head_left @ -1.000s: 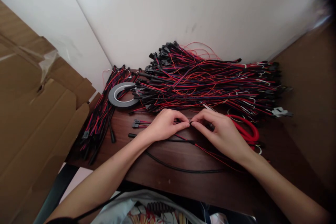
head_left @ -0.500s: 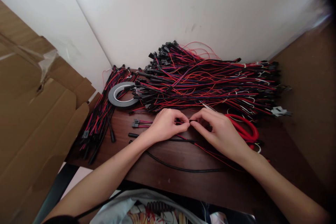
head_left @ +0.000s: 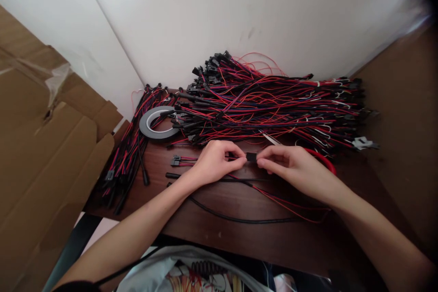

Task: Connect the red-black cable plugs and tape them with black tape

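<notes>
My left hand (head_left: 219, 160) and my right hand (head_left: 290, 164) face each other above the table, thumb and forefinger pinched in each. Between the fingertips shows a short flat black piece, apparently tape (head_left: 251, 157), held at both ends. Red and black wires with a dark plug connector (head_left: 175, 160) pass under my left hand; I cannot tell whether those fingers also grip a wire. Below the hands lie a thin black cable (head_left: 219, 216) and red wires (head_left: 280, 200). Behind my right hand, a red coil (head_left: 321, 159) is partly hidden.
A large pile of red and black wires (head_left: 267, 105) with connectors lies along the wall. To its left are a roll of tape (head_left: 145, 123) and a smaller wire bundle (head_left: 128, 159). Pointed metal tips (head_left: 269, 138) show near the pile. Cardboard (head_left: 51, 169) stands at left.
My right hand has moved a little to the right, away from the left. The black piece now shows in the gap between the fingertips. My left hand has barely moved.
</notes>
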The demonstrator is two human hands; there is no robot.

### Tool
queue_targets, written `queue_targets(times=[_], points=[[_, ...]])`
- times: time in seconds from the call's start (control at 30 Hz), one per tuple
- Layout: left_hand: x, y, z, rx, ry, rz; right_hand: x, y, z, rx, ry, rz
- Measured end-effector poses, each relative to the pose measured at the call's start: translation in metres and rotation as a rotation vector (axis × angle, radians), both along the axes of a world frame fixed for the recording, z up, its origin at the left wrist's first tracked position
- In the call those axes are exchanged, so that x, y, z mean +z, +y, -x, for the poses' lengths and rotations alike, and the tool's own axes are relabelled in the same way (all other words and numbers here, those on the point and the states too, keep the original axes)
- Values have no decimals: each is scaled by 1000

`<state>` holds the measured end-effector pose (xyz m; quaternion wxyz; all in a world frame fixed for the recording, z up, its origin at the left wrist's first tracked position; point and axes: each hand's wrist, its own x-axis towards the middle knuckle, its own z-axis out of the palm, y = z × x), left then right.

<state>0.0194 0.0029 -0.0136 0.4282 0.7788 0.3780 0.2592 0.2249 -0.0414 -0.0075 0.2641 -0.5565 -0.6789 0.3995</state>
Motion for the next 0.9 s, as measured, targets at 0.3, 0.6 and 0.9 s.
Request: queue_targets(times=[0.3, 0.6, 0.9], points=[[1, -3, 0, 39, -18, 14, -6, -3, 8, -32, 58, -182], [3, -2, 3, 20, -41, -7, -7, -4, 11, 67, -142, -629], [5, 0, 8, -22, -56, -84, -9, -2, 10, 66, -143, -644]])
